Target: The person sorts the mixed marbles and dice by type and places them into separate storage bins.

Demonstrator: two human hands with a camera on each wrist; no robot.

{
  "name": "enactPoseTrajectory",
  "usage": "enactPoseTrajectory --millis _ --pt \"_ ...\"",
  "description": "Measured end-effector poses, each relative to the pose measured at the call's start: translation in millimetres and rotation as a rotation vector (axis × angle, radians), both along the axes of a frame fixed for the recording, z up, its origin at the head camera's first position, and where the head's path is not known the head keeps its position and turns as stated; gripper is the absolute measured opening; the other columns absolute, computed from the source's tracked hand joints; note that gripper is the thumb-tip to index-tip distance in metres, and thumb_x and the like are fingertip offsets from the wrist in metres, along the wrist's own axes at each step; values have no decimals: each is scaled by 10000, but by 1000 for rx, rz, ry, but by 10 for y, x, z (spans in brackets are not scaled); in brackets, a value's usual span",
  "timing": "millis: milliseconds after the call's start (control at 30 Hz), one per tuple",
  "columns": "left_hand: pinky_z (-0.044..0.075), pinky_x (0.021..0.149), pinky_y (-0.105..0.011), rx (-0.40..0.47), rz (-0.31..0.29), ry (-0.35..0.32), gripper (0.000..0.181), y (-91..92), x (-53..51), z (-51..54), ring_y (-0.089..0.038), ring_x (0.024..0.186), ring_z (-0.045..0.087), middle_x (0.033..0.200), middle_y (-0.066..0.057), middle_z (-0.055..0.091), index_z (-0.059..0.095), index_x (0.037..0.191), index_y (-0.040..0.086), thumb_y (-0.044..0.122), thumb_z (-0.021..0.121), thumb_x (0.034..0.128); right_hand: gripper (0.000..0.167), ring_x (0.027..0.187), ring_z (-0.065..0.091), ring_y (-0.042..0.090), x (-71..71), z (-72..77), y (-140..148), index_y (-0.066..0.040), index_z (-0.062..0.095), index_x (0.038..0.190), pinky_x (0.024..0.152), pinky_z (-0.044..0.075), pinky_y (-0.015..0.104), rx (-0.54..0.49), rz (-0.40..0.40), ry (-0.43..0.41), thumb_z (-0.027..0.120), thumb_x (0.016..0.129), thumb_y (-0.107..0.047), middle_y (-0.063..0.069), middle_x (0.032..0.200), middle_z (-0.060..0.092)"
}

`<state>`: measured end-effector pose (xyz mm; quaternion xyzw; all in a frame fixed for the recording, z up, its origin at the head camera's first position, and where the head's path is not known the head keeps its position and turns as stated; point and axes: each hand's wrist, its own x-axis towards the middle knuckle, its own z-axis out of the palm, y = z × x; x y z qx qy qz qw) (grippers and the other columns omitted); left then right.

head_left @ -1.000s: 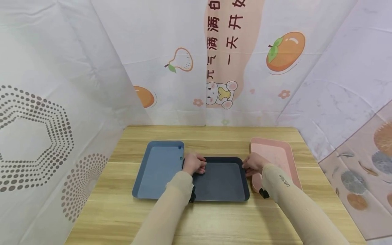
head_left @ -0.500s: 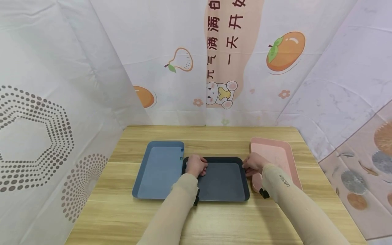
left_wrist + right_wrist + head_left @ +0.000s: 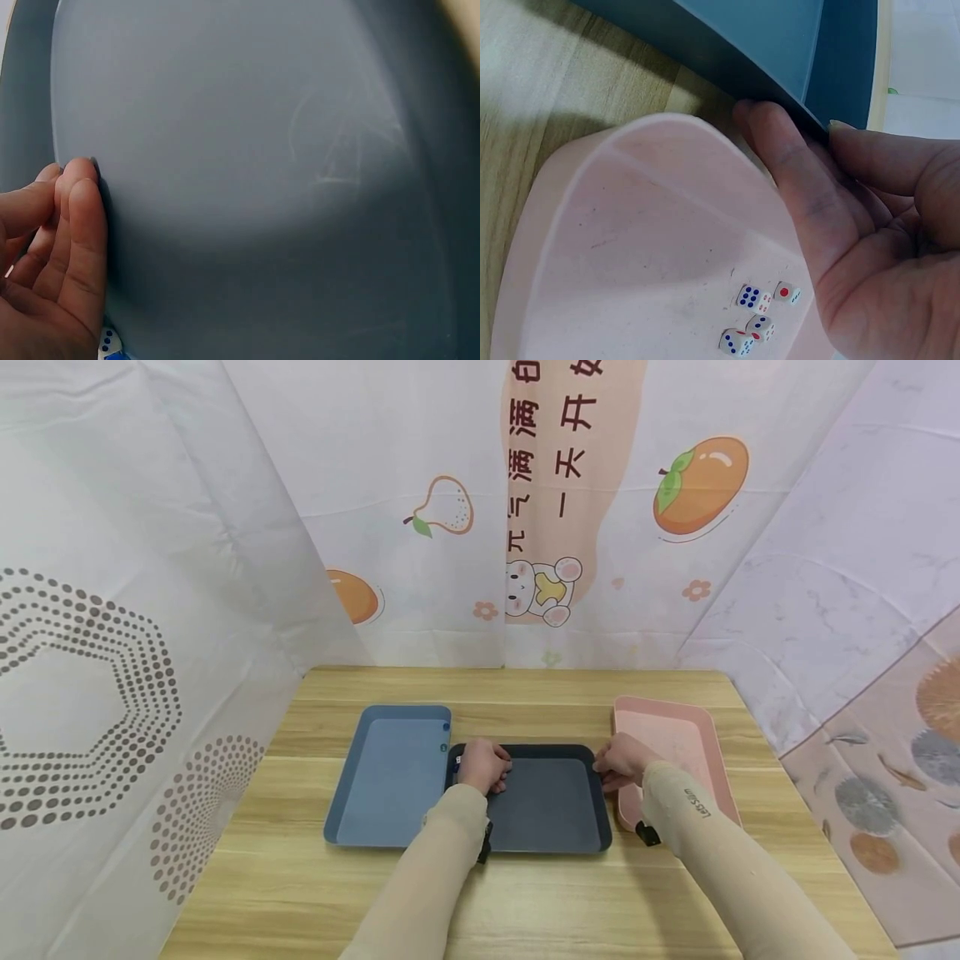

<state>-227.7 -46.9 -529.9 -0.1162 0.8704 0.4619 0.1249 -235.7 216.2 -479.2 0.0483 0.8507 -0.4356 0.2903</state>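
Observation:
A dark grey tray [image 3: 543,806] lies in the middle of the table. My right hand [image 3: 622,762] pinches its right rim, with the thumb [image 3: 889,161] inside and the fingers outside. My left hand [image 3: 483,766] is over the left end of the tray. Its fingers are bent and the tips meet the thumb near the tray floor, seen in the left wrist view; whether something small is between them is hidden. Beside that hand, a white die [image 3: 110,343] with blue pips lies in the dark tray, partly covered by the hand.
To the left stands a blue tray [image 3: 390,777], with a small dark blue round piece [image 3: 446,727] and a small green one [image 3: 443,747] at its right edge. On the right, a pink tray [image 3: 675,735] holds several white dice [image 3: 754,298]. A curtain hangs behind the table.
My left hand has shifted slightly right, away from the blue tray's edge. The dark blue piece has moved slightly right and nearer. A blue-marked die now shows beside the hand. My right hand stays put.

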Motion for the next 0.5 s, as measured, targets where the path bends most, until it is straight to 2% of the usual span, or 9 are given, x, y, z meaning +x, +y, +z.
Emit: enactPoseTrajectory --millis 133,333,500 --pt "546 412 -286 -6 -9 -9 37 -4 2 8 -167 455 619 612 -68 658 785 923 62 52 749 921 227 760 697 247 -7 3 4 157 607 1182 702 653 384 1 0 -6 584 977 63 230 976 660" --pt "543 410 -280 -22 -19 -10 38 -8 10 29 -171 452 619 615 -70 661 785 925 60 48 749 920 258 781 699 259 -11 4 1 168 599 1211 711 653 389 -4 5 -9 582 974 67 241 998 663" --pt "554 421 -277 29 -47 0 59 -37 -3 45 -160 461 626 635 -81 681 785 951 37 19 740 917 273 797 688 261 -14 3 10 171 592 1228 715 652 384 -8 2 -10 581 976 69 237 1011 658"
